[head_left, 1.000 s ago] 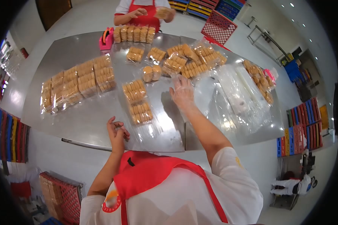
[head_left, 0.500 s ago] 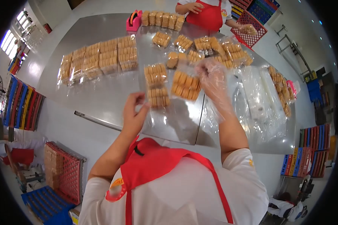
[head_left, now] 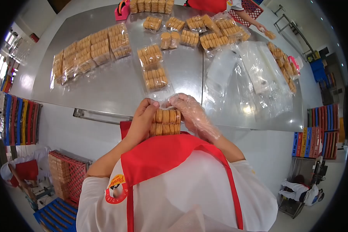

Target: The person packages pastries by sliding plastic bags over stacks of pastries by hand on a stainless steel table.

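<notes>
Close to my apron, just off the table's front edge, I hold a clear bag of round biscuits (head_left: 165,123) by its top. My bare left hand (head_left: 142,118) pinches the bag's left upper corner. On the other side my right hand (head_left: 190,115), in a clear plastic glove, grips the right upper corner. The biscuits hang in two stacked rows below my fingers. Beyond my hands, two bagged biscuit packs (head_left: 155,78) lie end to end on the steel table (head_left: 183,87).
Rows of packed biscuits (head_left: 92,50) stand at left, near a pink tape dispenser (head_left: 122,11). More packs (head_left: 190,37) lie further back. Empty plastic bags (head_left: 255,73) and a biscuit pile (head_left: 284,67) cover the right side. A co-worker's hand (head_left: 262,28) holds biscuits at the far edge.
The biscuit bag has come from above the table toward my apron, carried by my right hand. My left hand, earlier empty, now grips it too. The view has tilted down.
</notes>
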Tool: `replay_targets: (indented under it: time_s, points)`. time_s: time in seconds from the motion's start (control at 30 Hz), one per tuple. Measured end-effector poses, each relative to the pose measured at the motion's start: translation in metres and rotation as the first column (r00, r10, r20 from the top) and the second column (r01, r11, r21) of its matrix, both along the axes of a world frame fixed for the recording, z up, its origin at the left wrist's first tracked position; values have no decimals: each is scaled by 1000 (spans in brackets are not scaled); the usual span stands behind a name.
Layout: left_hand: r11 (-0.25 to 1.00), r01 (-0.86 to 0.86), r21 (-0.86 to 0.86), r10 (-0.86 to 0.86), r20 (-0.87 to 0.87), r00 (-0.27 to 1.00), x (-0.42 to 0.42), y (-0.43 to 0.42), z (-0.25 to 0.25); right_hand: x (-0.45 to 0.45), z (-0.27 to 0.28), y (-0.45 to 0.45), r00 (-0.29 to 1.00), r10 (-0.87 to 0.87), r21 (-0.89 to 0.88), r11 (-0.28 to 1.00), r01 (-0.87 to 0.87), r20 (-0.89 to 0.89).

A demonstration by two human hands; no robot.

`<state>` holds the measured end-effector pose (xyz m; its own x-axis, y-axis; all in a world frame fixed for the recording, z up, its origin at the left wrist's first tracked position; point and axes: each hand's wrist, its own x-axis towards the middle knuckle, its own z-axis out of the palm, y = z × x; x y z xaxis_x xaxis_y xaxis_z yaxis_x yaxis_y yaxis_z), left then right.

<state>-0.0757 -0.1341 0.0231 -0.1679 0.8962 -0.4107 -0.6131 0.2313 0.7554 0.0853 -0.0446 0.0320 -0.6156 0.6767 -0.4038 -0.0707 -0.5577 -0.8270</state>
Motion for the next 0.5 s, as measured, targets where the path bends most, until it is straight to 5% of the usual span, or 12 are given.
replay_targets:
  time_s: [0.1, 0.2, 0.3, 0.33, 0.4, 0.5]
  points:
    - [998, -41, 44, 44, -59, 997, -5, -4, 2, -6, 7, -7, 999, 31, 19, 999, -32, 39]
    - [997, -39, -62, 45, 110, 993, -10, -9, 9, -7, -1, -11, 995, 74, 40, 996, -77, 63]
    - [994, -88, -61, 93, 85, 992, -15, -11, 8, -8, -2, -15, 997, 50, 90, 994, -55, 60]
    - [996, -83, 44, 90, -199, 976, -16, -12, 9, -10, 4, -16, 998, 30, 107, 994, -35, 53]
    - [973, 17, 232, 153, -692, 705, -19, -12, 16, -11, 28, -21, 989, -9, 310, 950, -39, 149]
    - [943, 137, 304, 167, -786, 596, -26, -8, 36, -12, 38, -20, 991, -68, 445, 896, 11, 112]
